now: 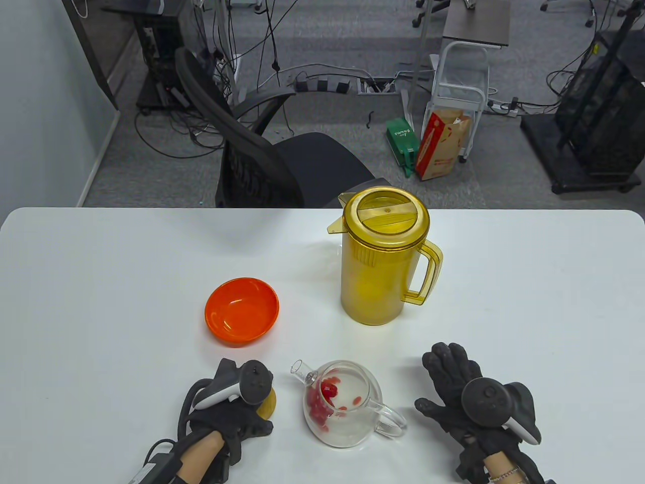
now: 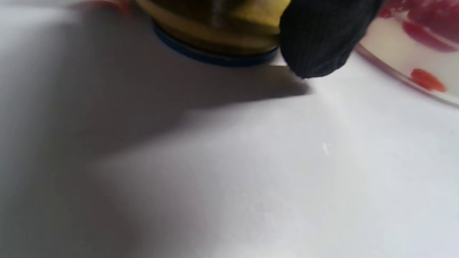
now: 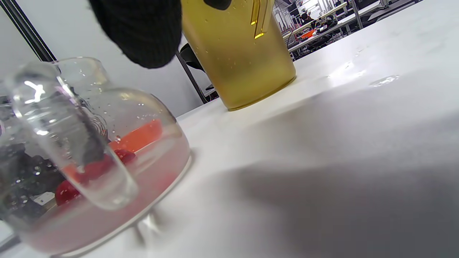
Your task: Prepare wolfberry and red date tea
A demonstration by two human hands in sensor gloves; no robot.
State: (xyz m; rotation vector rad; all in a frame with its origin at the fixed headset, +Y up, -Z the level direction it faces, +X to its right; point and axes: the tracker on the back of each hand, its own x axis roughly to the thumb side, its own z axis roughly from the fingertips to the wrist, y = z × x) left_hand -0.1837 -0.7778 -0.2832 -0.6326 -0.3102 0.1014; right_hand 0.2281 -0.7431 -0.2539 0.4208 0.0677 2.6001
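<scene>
A glass teapot (image 1: 347,406) with red dates, wolfberries and pale liquid stands lidless near the front edge, between my hands; it also shows in the right wrist view (image 3: 93,168). My left hand (image 1: 249,401) is cupped over its yellowish lid (image 1: 268,403), which sits on the table left of the teapot. In the left wrist view the lid (image 2: 215,39) has a blue ring at its base and a gloved fingertip (image 2: 319,39) lies against its side. My right hand (image 1: 448,370) rests flat and empty on the table, right of the teapot, fingers spread.
A tall yellow lidded pitcher (image 1: 383,257) stands behind the teapot, handle to the right; it also shows in the right wrist view (image 3: 240,53). An empty orange bowl (image 1: 242,311) sits behind my left hand. An office chair (image 1: 262,161) stands beyond the table's far edge.
</scene>
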